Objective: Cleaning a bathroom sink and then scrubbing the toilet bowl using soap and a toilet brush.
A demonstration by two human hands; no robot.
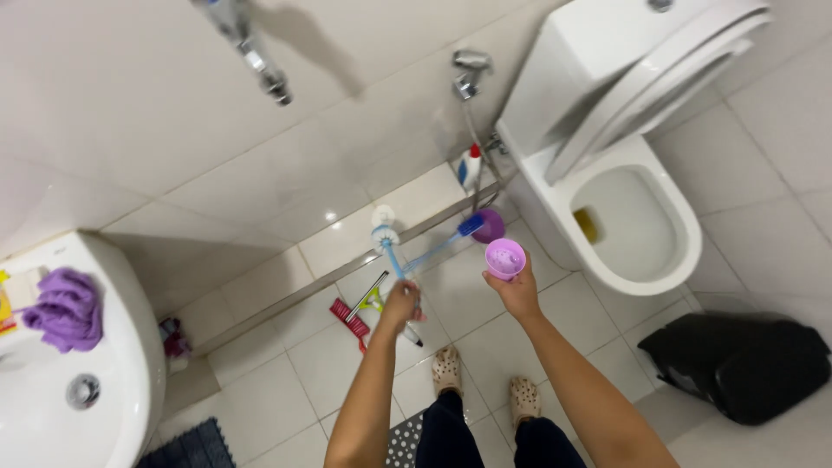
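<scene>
My left hand (399, 306) grips the light blue handle of a toilet brush (385, 238), whose white and blue head points up toward the wall. My right hand (517, 293) holds a small purple cup (505, 258) upright, its mouth facing me. Both hands are out in front of me over the tiled floor, left of the toilet (637, 221), which has its lid and seat raised. A second blue-handled brush (451, 239) leans into a purple holder (491, 225) by the wall.
A white sink (104, 381) with a purple sponge (65, 308) stands at the left. A red-headed broom (351, 316) lies on the floor. A bottle (471, 165) and a spray hose (468, 74) sit beside the toilet. A black bag (741, 360) lies at the right.
</scene>
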